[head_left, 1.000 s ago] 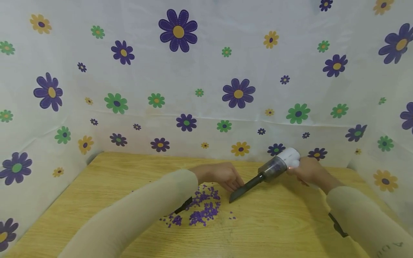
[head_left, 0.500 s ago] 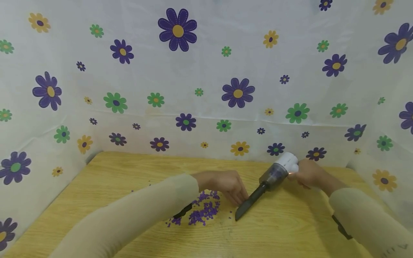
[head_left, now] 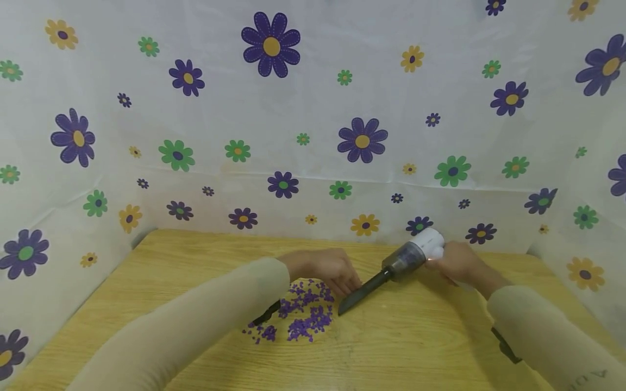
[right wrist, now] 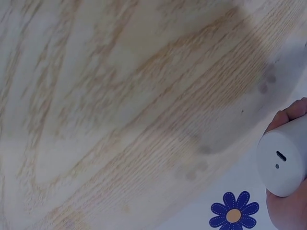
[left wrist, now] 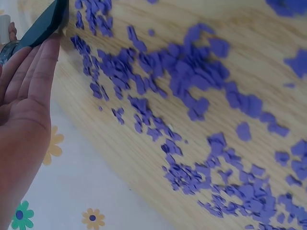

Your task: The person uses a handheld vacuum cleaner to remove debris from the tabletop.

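Note:
My right hand [head_left: 462, 263] grips the handle of a white handheld vacuum [head_left: 430, 243] with a see-through dust cup [head_left: 403, 262]. Its long dark nozzle [head_left: 364, 293] slants down to the table, the tip just right of the scattered purple paper bits [head_left: 310, 325]. The left hand [head_left: 335, 269] reaches across with its fingertips at the nozzle; in the left wrist view its fingers [left wrist: 41, 72] lie straight along the nozzle's underside [left wrist: 45, 24]. In the right wrist view the vacuum's white round end [right wrist: 280, 165] shows, with fingers wrapped around it.
The wooden table [head_left: 415, 342] ends at a white flowered sheet [head_left: 303, 98] behind and on both sides. More purple bits [left wrist: 192, 72] spread under the left forearm, partly hidden by the sleeve [head_left: 205, 320]. A dark strap [head_left: 266, 313] sits at the left wrist.
The nozzle tip swung toward me, then back away and left to the edge of the bits, both hands moving with it. A few stray bits right of the pile are gone from view.

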A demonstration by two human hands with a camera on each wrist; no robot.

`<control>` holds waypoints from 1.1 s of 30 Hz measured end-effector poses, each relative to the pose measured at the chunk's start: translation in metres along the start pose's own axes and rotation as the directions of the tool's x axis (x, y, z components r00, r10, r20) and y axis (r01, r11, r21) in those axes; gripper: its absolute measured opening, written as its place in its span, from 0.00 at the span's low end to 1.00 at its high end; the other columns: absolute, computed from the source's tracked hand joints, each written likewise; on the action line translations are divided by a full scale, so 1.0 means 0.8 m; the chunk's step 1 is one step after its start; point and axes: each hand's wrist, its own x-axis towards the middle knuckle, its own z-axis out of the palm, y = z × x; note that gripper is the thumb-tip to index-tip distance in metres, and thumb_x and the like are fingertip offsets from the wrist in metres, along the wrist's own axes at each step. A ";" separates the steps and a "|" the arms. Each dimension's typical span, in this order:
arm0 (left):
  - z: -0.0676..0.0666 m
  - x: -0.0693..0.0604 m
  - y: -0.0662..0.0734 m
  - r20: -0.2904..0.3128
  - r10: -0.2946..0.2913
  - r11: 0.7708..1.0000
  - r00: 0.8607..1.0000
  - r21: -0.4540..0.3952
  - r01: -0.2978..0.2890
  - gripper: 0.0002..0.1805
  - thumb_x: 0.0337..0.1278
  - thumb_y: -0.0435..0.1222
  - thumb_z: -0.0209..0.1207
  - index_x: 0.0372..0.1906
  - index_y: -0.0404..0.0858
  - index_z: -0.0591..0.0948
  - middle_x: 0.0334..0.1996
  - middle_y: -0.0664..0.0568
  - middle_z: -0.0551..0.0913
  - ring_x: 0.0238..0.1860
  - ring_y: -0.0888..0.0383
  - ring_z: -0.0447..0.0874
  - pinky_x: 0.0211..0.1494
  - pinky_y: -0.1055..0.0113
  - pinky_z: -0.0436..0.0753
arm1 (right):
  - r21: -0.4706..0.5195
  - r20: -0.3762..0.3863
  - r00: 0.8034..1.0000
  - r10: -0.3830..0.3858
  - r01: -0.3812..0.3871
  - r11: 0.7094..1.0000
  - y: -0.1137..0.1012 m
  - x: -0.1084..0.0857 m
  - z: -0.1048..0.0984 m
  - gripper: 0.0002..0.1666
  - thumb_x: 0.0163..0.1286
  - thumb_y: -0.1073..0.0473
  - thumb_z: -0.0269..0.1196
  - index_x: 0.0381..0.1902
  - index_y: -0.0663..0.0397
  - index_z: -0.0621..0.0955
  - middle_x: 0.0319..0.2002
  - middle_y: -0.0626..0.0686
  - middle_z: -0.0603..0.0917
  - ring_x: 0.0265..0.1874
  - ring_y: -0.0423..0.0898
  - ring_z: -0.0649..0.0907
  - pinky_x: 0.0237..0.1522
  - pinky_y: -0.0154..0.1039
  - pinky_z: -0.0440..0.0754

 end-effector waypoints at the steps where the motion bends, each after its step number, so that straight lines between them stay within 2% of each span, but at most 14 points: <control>1: -0.001 0.000 -0.001 -0.006 -0.003 1.000 1.000 -0.002 0.003 0.20 0.55 0.27 0.50 0.51 0.25 0.84 0.47 0.35 0.87 0.47 0.45 0.89 0.51 0.59 0.88 | 0.006 0.002 1.000 0.008 -0.008 1.000 -0.002 0.000 0.000 0.19 0.59 0.48 0.65 0.19 0.55 0.74 0.14 0.50 0.76 0.13 0.44 0.74 0.19 0.36 0.73; 7: -0.007 0.000 -0.004 -0.051 -0.023 1.000 0.998 -0.012 0.023 0.19 0.56 0.27 0.51 0.50 0.26 0.84 0.47 0.36 0.87 0.46 0.46 0.90 0.50 0.60 0.88 | 0.032 -0.010 1.000 0.025 -0.025 0.999 -0.007 0.001 0.002 0.19 0.58 0.49 0.65 0.20 0.55 0.74 0.14 0.50 0.75 0.13 0.44 0.74 0.18 0.35 0.73; 11: -0.010 0.000 -0.005 -0.061 -0.026 1.000 0.998 0.016 0.027 0.19 0.57 0.28 0.51 0.51 0.27 0.84 0.48 0.37 0.87 0.47 0.47 0.89 0.51 0.60 0.88 | 0.047 -0.008 0.999 0.032 -0.032 0.998 -0.008 0.002 0.002 0.19 0.58 0.49 0.65 0.20 0.56 0.74 0.13 0.50 0.76 0.12 0.44 0.73 0.17 0.35 0.73; 22: -0.021 0.004 -0.009 -0.120 0.011 0.997 0.993 0.080 -0.001 0.20 0.57 0.28 0.51 0.51 0.25 0.84 0.48 0.36 0.87 0.49 0.47 0.88 0.51 0.62 0.88 | 0.031 -0.039 0.996 0.078 -0.077 0.997 -0.008 0.007 0.007 0.21 0.61 0.46 0.62 0.23 0.58 0.75 0.18 0.53 0.78 0.17 0.46 0.76 0.21 0.35 0.75; 29: -0.028 0.001 -0.011 -0.162 0.028 0.989 0.986 0.147 -0.004 0.23 0.55 0.28 0.47 0.53 0.26 0.83 0.53 0.37 0.85 0.55 0.47 0.86 0.54 0.61 0.86 | 0.010 -0.066 0.993 0.095 -0.095 0.995 -0.015 0.007 0.010 0.22 0.62 0.44 0.61 0.21 0.57 0.74 0.19 0.53 0.77 0.19 0.46 0.76 0.23 0.35 0.73; 31: -0.031 0.001 -0.012 -0.173 0.044 0.985 0.984 0.171 -0.014 0.23 0.54 0.28 0.48 0.53 0.27 0.83 0.48 0.41 0.88 0.49 0.52 0.87 0.52 0.63 0.87 | 0.004 -0.066 0.992 0.108 -0.108 0.994 -0.019 0.007 0.010 0.22 0.62 0.44 0.61 0.22 0.57 0.74 0.20 0.53 0.77 0.20 0.46 0.75 0.23 0.35 0.72; 33: -0.033 0.001 -0.013 -0.181 0.064 0.979 0.981 0.200 -0.027 0.24 0.52 0.28 0.48 0.53 0.26 0.83 0.34 0.48 0.87 0.37 0.60 0.84 0.47 0.69 0.87 | 0.011 -0.059 0.990 0.129 -0.129 0.992 -0.022 0.008 0.009 0.22 0.62 0.44 0.61 0.24 0.57 0.74 0.22 0.54 0.77 0.20 0.46 0.75 0.23 0.35 0.72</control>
